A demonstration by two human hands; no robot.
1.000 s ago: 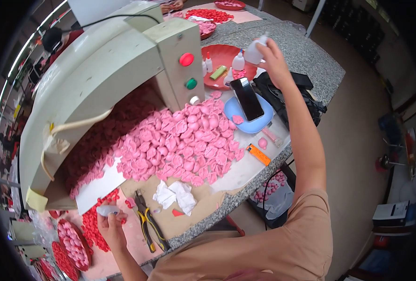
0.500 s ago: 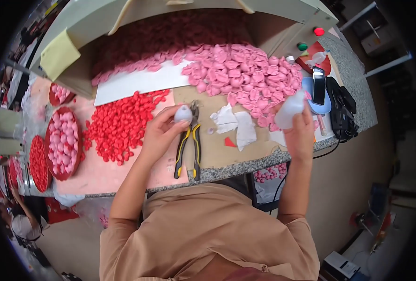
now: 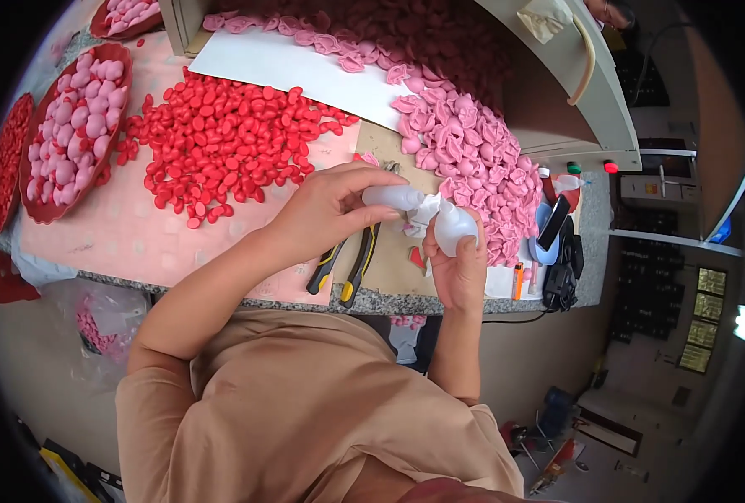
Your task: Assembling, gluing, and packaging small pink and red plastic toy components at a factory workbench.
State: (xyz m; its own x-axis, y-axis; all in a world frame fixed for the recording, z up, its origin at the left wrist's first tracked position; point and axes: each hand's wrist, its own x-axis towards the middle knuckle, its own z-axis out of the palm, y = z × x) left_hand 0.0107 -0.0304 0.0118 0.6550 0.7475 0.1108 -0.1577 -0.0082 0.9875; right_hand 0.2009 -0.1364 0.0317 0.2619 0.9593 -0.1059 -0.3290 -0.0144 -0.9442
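Note:
My left hand (image 3: 326, 205) pinches a small translucent whitish bottle (image 3: 391, 197), held nearly level with its narrow end toward the right. In my right hand (image 3: 459, 272) is a rounder translucent squeeze bottle (image 3: 455, 230), its narrow tip pointing up and left. The two bottle ends come close together; I cannot tell whether they touch. Under and beside my left hand lie pliers (image 3: 361, 267) with black and yellow handles, their jaws partly hidden. White paper scraps (image 3: 423, 211) show behind the bottles.
Small red pieces (image 3: 221, 138) are heaped at left, and pink shell-like pieces (image 3: 473, 155) spill from a grey box (image 3: 548, 126). A red basket (image 3: 33, 189) holds pink balls. At right are a phone (image 3: 554, 222), an orange lighter (image 3: 518, 281) and a black cable (image 3: 561, 277).
My right hand has brought the squeeze bottle leftward to the other bottle. My left hand has turned its bottle sideways. The whole view has tilted and shifted.

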